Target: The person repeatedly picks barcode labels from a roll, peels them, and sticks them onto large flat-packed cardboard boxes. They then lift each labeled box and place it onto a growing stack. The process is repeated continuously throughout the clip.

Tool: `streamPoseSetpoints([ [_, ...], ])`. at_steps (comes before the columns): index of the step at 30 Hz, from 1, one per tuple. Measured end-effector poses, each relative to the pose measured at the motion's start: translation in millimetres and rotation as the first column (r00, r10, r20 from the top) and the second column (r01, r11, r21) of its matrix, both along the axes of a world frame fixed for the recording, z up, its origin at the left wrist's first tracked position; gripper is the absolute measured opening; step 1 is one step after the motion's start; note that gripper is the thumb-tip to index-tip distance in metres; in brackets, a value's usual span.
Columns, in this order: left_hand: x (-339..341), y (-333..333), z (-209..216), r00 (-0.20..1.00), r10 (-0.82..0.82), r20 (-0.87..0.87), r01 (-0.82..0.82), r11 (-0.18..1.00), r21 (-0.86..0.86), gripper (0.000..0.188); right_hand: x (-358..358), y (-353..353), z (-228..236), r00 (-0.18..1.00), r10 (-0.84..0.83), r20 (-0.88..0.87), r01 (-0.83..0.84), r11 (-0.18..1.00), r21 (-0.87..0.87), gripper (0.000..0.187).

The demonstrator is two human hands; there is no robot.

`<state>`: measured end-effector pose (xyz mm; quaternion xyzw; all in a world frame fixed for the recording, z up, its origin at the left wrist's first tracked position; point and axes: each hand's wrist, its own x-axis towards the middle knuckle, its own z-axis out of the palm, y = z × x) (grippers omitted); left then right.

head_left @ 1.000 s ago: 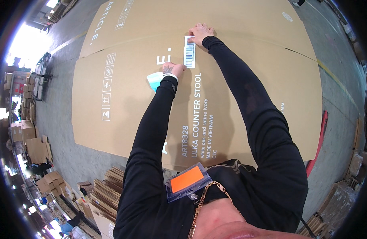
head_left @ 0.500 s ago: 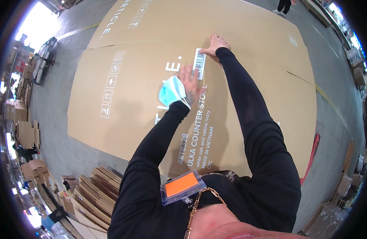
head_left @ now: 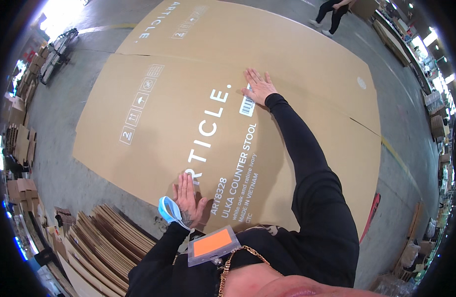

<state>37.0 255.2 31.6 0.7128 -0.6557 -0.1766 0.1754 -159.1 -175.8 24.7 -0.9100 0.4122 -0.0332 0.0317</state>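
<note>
A large flattened cardboard box (head_left: 297, 64) lies in front of me, printed in white with lettering and handling symbols. Near its close left edge, my left hand (head_left: 189, 202) rests flat on the board, fingers stretched out, with a light blue face mask (head_left: 169, 210) looped at its wrist. Farther out, my right hand (head_left: 259, 88) is spread on the cardboard. It partly covers a white barcode label (head_left: 247, 105). Neither hand grips anything. A badge holder with an orange card (head_left: 213, 243) hangs at my chest.
Stacked flat cardboard sheets (head_left: 111, 242) stand at the near left. A cart (head_left: 59, 54) is at the far left. Another person (head_left: 332, 15) walks beyond the far right edge. A red object (head_left: 370, 218) pokes out at the right. Boxes line both sides of the grey floor (head_left: 406, 123).
My left hand has slid from beside the barcode label back to the near left edge. The right hand now covers part of the label. The other person shows more fully.
</note>
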Motion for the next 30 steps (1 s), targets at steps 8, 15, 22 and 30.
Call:
streamPoseSetpoints([
  [8, 29.5, 73.9, -11.4, 0.933, 0.358, -0.036, -0.36, 0.928, -0.095, 0.072, 7.7, 250.2, -33.2, 0.863, 0.457, 0.214, -0.502, 0.822, 0.268, 0.101],
  [15, 82.2, 102.5, -58.2, 0.155, 0.775, -0.613, -0.827, 0.44, 0.348, 0.059, -110.1, 446.5, -3.8, 0.789, -0.573, 0.219, -0.364, -0.149, 0.92, 0.041],
  [22, 109.5, 76.8, -28.6, -0.16, 0.752, -0.64, -0.369, 0.555, 0.745, 0.06, -204.3, 609.5, -25.9, 0.431, -0.886, -0.171, 0.025, -0.178, 0.984, 0.046],
  [30, 93.7, 63.6, 21.1, -0.284, 0.814, -0.508, 0.046, 0.54, 0.84, 0.094, -195.5, 651.8, -41.7, -0.718, -0.659, -0.224, -0.459, 0.206, 0.864, 0.061],
])
